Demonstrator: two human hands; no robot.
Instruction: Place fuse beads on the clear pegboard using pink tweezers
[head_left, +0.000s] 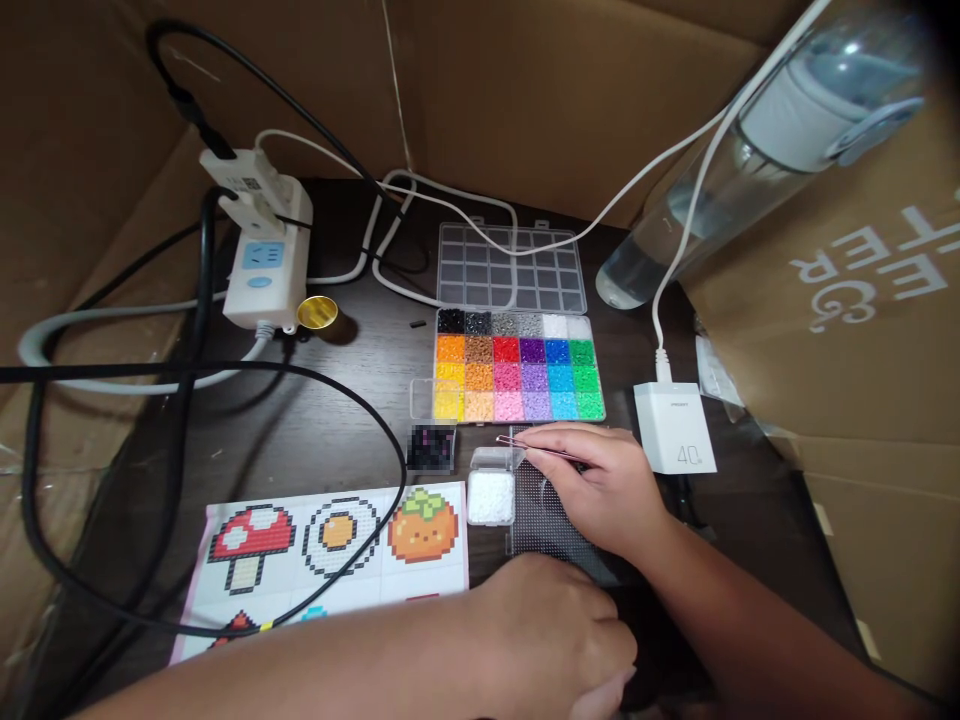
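Note:
My right hand (600, 490) pinches thin metal tweezers (536, 447), their tips pointing left over the top edge of a clear pegboard (536, 520). Just left of the board stands a small open box of white beads (491, 495). My left hand (559, 635) lies curled at the near edge of the pegboard, fingers folded; I cannot see anything in it. A tray of sorted coloured beads (519, 365) sits behind the board. A small box of black beads (431, 447) stands to the left.
A pattern sheet (330, 545) with a mushroom, egg and orange fruit lies at the front left under a black cable (315, 375). A power strip (264, 255), a white charger (675, 428), a clear bottle (750, 150) and cardboard walls ring the dark table.

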